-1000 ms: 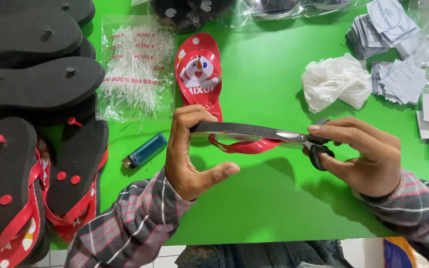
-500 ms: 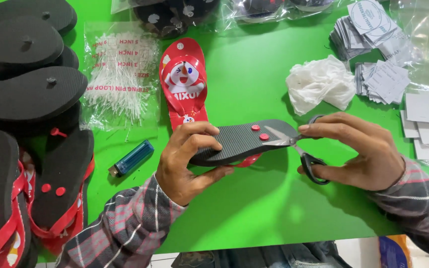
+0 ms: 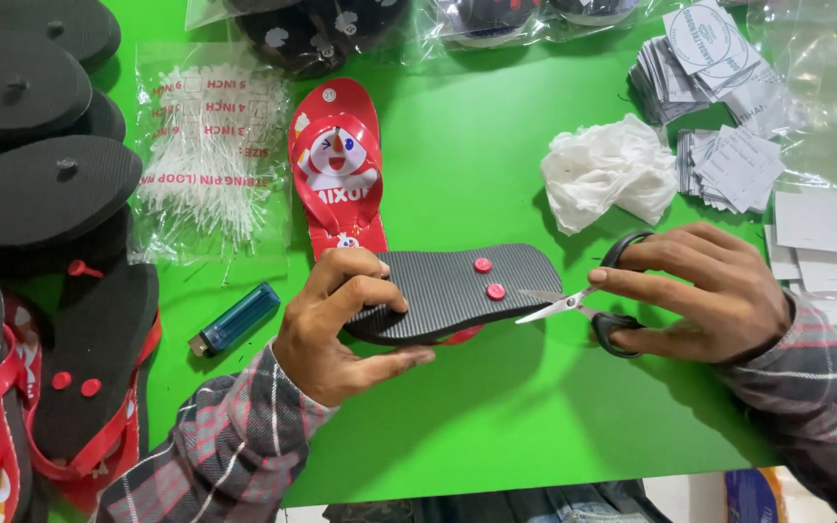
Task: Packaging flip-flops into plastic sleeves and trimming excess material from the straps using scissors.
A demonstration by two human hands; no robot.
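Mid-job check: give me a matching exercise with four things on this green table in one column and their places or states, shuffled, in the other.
Things:
1. flip-flop sole
2. scissors
3. blue lighter
4. white crumpled bag

Places or states:
A. lying on the table left of the left hand
B. in the right hand, blades open
C. held underside up, two red plugs showing
D. lying beyond the right hand, near the card stacks

Pairs: 1-C, 2-B, 3-A, 4-D
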